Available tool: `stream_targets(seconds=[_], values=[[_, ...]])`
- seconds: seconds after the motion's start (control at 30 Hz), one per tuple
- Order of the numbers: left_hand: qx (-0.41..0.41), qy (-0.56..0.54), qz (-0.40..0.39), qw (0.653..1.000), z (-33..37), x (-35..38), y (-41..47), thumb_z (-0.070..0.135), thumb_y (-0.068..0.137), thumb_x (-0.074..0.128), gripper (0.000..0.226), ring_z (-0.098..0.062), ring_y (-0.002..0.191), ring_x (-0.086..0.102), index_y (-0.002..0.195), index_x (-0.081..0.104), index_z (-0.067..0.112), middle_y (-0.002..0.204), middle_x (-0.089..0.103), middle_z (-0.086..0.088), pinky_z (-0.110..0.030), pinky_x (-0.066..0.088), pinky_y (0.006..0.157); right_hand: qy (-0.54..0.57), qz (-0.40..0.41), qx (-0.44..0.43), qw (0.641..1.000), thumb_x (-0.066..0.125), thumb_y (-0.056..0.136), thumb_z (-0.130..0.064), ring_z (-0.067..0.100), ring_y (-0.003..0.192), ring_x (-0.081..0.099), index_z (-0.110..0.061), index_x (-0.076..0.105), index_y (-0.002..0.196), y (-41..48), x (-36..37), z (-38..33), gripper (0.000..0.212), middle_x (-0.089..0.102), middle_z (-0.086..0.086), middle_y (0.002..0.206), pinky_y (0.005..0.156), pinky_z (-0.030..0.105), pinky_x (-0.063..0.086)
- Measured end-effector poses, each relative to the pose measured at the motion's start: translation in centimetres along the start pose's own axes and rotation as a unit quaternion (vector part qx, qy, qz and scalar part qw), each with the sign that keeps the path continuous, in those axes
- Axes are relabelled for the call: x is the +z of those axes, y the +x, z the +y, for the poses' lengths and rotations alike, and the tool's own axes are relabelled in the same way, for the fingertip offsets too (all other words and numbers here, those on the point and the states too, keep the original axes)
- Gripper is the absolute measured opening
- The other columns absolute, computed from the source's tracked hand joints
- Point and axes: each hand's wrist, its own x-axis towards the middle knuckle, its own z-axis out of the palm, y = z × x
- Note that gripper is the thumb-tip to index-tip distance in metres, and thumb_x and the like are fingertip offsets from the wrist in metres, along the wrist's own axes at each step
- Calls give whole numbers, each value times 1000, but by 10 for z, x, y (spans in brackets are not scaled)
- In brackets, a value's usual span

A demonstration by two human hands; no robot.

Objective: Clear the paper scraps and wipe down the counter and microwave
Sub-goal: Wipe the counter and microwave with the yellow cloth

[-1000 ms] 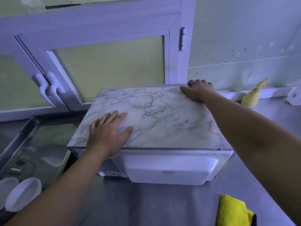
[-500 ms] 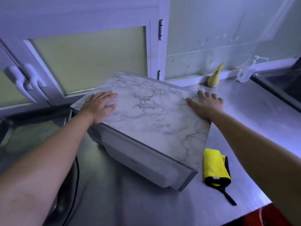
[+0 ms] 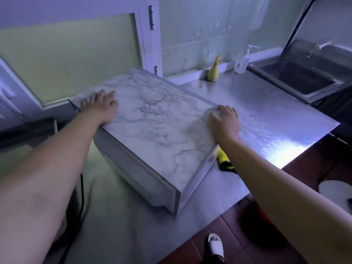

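My left grip (image 3: 101, 105) lies open and palm down on the back left corner of the white microwave with the marble-patterned top (image 3: 158, 128). My right grip (image 3: 224, 121) lies open too, palm down at the top's right-hand edge, with the fingers nearly straight. Neither closes around anything; both only press on the smooth top.

The microwave sits skewed on the brushed steel worktop (image 3: 270, 103). One rear corner is close to the back edge and the front right corner is near the front edge. A thin black cord (image 3: 82, 195) hangs down past the worktop on the left.

I judge the microwave heavy and rigid. The glossy marbled film will give flat palms little purchase, so pressing from above should turn or slide it on the steel but would never lift it. For a firmer hold I would take the two side walls low down, or hook my fingers under the top's edges. I would also watch that the cord does not snag.

The folded yellow cloth with black trim (image 3: 222, 159) lies just beside the microwave's right wall, partly under my right forearm. It looks soft and light and should pinch up easily. A small looped scrap (image 3: 199, 84) lies near the back edge, too small to identify.
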Motion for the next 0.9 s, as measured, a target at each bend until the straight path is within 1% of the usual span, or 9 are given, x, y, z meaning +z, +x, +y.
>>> stream_targets(seconds=[0.07, 0.17, 0.2, 0.3, 0.37, 0.63, 0.77, 0.83, 0.9], values=[[-31, -14, -13, 999, 40, 3, -36, 59, 99, 15, 65, -29, 153, -5, 157, 2, 36, 166, -9, -4, -54, -5, 120, 122, 21, -17, 992, 51, 97, -24, 12, 150, 21, -15, 56, 138, -26, 1, 14, 42, 45, 3, 152, 119, 34, 22], [21, -14, -27, 999, 98, 17, -99, 73, 92, 14, 78, -31, 152, -11, 157, -3, 34, 166, -14, -6, -56, -10, 118, 239, 27, -30, 970, 45, 105, -30, -8, 141, 23, -30, 41, 150, -81, 13, 56, 45, 27, -10, 162, 116, 23, 24], [46, -13, -26, 999, 117, 24, -121, 77, 89, 14, 83, -31, 152, -12, 157, -3, 33, 166, -13, -7, -55, -11, 118, 240, 10, -10, 971, 44, 106, -31, -5, 142, 25, -30, 36, 153, -94, 20, 77, 47, 27, -13, 162, 115, 24, 24], [105, -10, -2, 994, 164, 43, -178, 85, 78, 4, 96, -30, 152, -13, 157, -2, 31, 166, -11, -8, -55, -14, 116, 158, -31, 155, 975, 50, 101, -32, 24, 141, 35, -20, 37, 152, -94, 33, 136, 53, 36, 5, 155, 114, 43, 30], [101, -8, 12, 995, 179, 46, -192, 83, 82, 7, 92, -28, 152, -13, 157, -1, 31, 166, -10, -8, -55, -13, 117, 71, -49, 230, 969, 54, 96, -31, 32, 133, 42, -18, 41, 148, -70, 30, 164, 55, 40, 12, 149, 108, 45, 37], [47, -18, 54, 997, 183, 46, -194, 85, 80, 13, 86, -16, 152, -1, 154, 11, 41, 167, 2, 5, -48, -2, 121, 10, -184, 276, 943, 67, 78, -27, 37, 116, 59, -8, 46, 128, 41, 36, 207, 57, 58, 16, 128, 99, 49, 49], [32, -44, 68, 996, 184, 47, -194, 87, 75, 18, 86, -8, 151, 3, 151, 17, 47, 165, 7, 13, -44, -1, 120, -108, -196, 289, 931, 68, 80, -34, 37, 131, 44, -12, 43, 134, 69, 56, 220, 64, 49, 13, 138, 108, 46, 38], [25, -48, 66, 996, 185, 45, -195, 87, 73, 19, 87, -7, 151, 4, 151, 20, 48, 165, 9, 14, -43, 0, 121, -101, -194, 292, 931, 69, 80, -32, 35, 133, 43, -12, 44, 136, 81, 62, 223, 64, 48, 13, 139, 108, 44, 36], [19, -54, 64, 996, 187, 41, -196, 87, 71, 20, 90, -7, 151, 5, 151, 23, 47, 165, 11, 14, -42, 1, 122, -43, -238, 285, 927, 71, 81, -26, 34, 126, 52, -8, 49, 132, 93, 62, 227, 58, 56, 13, 129, 101, 42, 45]])
